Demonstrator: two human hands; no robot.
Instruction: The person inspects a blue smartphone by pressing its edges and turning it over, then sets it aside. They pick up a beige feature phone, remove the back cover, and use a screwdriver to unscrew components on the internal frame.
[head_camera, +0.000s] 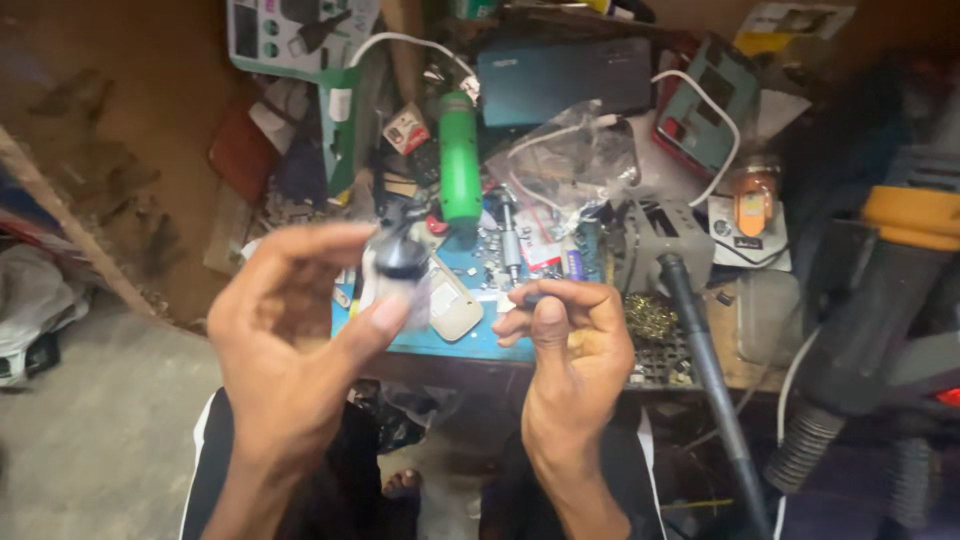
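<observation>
Black-capped small clear bottle (398, 268), blurred, prob. plastic, pinched in left hand (290, 340) at 9 o'clock, right hand (572, 335) at 3 o'clock closed on thin dark tool (530, 298), hands apart, blue surface (470, 340) w/ green cylinder (459, 160) at 12.

L hand (290, 350): bare, no glove, ring or watch; blurred.
R hand (570, 340): bare, no glove or ring; thumbnail short.
Forearms: bare, no sleeves in view.
Legs: dark trousers w/ white side stripe on each outer edge.
Foot: bare, toes visible btwn knees.
</observation>
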